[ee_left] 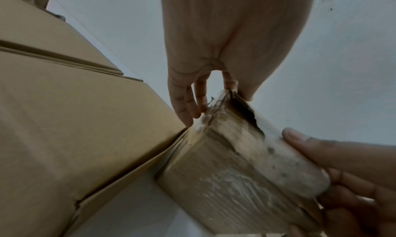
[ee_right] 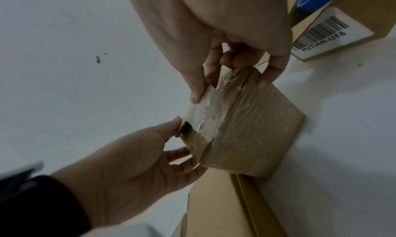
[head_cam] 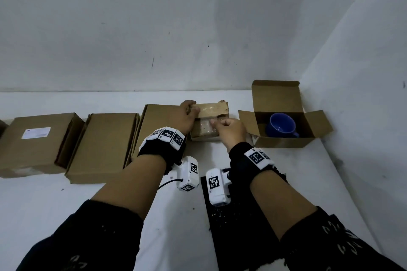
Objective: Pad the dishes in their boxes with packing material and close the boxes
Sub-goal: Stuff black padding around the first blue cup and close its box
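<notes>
White counter (head_cam: 286, 182) against a grey wall, corner at right; boxes in a row along the back.

Left to right:
- Flat box with label (head_cam: 35, 138): lid down, looks closed.
- Second flat box (head_cam: 103, 145): lid down, looks closed.
- Third flat box (head_cam: 158, 121): lid appears down; partly hidden by the left wrist.
- Small taped box (head_cam: 209, 125): in hand now. Left hand (head_cam: 187, 116) has fingers curled, pinching the upright, torn flap at its left end. Right hand (head_cam: 229, 130) has thumb and fingers curled on the near flap edge, a pale padded sheet showing under it. Contents not visible; cannot tell if a dish is inside.
- Open box (head_cam: 284, 125): all flaps up, blue cup (head_cam: 282, 125) lying bare inside, no padding seen around it.

Judgement: three boxes done, fourth in closing, so the task is well past halfway. Left: fold and shut the small taped box, then pad the blue cup and close its box. Black mat (head_cam: 237, 226) lies near the front edge.
</notes>
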Demonstrator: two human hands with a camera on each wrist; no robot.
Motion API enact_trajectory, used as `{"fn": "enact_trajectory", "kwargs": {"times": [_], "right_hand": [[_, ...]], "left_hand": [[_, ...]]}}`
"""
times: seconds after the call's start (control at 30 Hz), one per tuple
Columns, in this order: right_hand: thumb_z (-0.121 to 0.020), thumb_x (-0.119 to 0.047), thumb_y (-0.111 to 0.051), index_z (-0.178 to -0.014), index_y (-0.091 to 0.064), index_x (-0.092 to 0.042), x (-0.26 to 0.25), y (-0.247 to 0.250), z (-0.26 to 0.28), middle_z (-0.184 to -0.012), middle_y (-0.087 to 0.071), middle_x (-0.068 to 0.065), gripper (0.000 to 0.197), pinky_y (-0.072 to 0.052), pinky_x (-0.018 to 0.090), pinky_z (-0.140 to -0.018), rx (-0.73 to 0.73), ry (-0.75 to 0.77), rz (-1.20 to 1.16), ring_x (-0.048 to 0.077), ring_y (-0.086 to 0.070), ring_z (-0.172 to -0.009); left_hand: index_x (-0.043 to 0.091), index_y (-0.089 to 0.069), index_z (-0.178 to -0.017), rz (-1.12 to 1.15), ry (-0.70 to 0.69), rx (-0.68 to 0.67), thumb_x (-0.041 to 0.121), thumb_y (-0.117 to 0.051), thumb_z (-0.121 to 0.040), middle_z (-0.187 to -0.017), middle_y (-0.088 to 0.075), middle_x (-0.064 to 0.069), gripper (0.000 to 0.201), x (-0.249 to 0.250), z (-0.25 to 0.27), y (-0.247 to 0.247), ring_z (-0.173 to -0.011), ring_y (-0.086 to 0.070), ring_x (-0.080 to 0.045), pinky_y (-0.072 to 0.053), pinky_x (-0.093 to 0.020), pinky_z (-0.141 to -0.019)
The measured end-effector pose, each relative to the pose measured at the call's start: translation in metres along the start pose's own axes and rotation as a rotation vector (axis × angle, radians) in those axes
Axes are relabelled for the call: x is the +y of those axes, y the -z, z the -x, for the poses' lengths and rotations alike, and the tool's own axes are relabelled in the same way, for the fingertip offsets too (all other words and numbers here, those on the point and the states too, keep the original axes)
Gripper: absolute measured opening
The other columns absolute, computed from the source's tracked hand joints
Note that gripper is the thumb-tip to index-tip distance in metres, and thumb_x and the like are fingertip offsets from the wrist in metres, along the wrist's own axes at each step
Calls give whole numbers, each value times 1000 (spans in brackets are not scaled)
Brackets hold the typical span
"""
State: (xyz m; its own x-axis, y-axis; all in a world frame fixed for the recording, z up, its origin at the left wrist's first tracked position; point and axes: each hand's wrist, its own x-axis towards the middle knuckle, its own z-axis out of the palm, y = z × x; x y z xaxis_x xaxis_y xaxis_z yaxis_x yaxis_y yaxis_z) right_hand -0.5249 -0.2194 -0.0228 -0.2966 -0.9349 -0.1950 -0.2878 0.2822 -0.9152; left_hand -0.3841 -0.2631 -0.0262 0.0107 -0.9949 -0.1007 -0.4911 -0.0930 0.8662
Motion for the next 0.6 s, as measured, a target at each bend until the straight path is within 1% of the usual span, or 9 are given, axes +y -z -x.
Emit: {"fn": "enact_trajectory", "kwargs": {"times": [0.07,0.1,0.17,0.23,0.3,0.4,0.5,0.53,0.6], "right_hand": [[-78,-27,-75,-61,-63,-1,11,-5,-5,-69,-61,6,33,-52,35,-75,10,5,2,17,-56,-71],[-77,-30,-75,-61,-64,-1,18,-7,-7,-75,-64,8,34,-52,36,-81,16,10,26,18,-59,-76],[-75,-34,-76,-57,-62,-9,28,-10,-11,-92,-65,12,34,-52,37,-90,12,14,61,21,-62,-84],[-76,-33,-75,-53,-55,-15,29,-10,-10,-96,-61,12,36,-51,37,-90,-2,25,81,17,-56,-79],[-79,-31,-74,-53,-50,-14,26,-7,-7,-93,-53,9,39,-49,35,-89,-7,59,126,17,-50,-78],[-83,-24,-71,-59,-46,-13,21,-5,-2,-100,-41,7,36,-43,28,-94,0,103,225,24,-51,-94],[-84,-22,-69,-56,-39,-19,21,-8,6,-99,-36,5,41,-38,22,-94,46,168,297,24,-48,-99],[-84,-22,-69,-57,-39,-18,22,-8,8,-99,-36,5,41,-37,22,-94,62,196,316,24,-48,-98],[-83,-24,-70,-62,-44,-13,24,-8,10,-98,-36,5,36,-40,27,-94,76,226,312,23,-48,-92]], "left_hand": [[11,-54,-125,19,-4,21,26,-48,-97,-119,-59,-13,33,-1,-1,-2,-111,-55,-27,-42,-34,-98],[10,-55,-123,19,-5,33,26,-48,-97,-118,-60,-14,31,-2,-1,-3,-110,-55,-28,-42,-35,-98],[10,-58,-119,10,-9,53,26,-49,-96,-114,-62,-15,30,-4,-1,-4,-107,-56,-28,-43,-34,-95],[11,-59,-118,7,-12,74,26,-50,-96,-110,-64,-15,28,-5,-1,-5,-103,-58,-28,-44,-32,-91],[11,-59,-117,1,-14,86,26,-51,-95,-108,-65,-14,28,-5,0,-6,-101,-59,-27,-44,-29,-86],[11,-59,-118,18,-7,81,23,-53,-94,-107,-64,-12,28,-4,1,-7,-100,-59,-25,-41,-24,-82],[10,-60,-117,18,-2,79,22,-55,-93,-107,-63,-14,27,-2,1,-5,-101,-58,-26,-40,-24,-81],[10,-60,-117,7,0,83,22,-55,-93,-107,-63,-14,28,-2,0,-4,-101,-58,-27,-40,-24,-81],[10,-59,-118,-20,-2,80,22,-55,-93,-108,-63,-15,28,-1,0,-4,-101,-58,-27,-40,-24,-81]]}}
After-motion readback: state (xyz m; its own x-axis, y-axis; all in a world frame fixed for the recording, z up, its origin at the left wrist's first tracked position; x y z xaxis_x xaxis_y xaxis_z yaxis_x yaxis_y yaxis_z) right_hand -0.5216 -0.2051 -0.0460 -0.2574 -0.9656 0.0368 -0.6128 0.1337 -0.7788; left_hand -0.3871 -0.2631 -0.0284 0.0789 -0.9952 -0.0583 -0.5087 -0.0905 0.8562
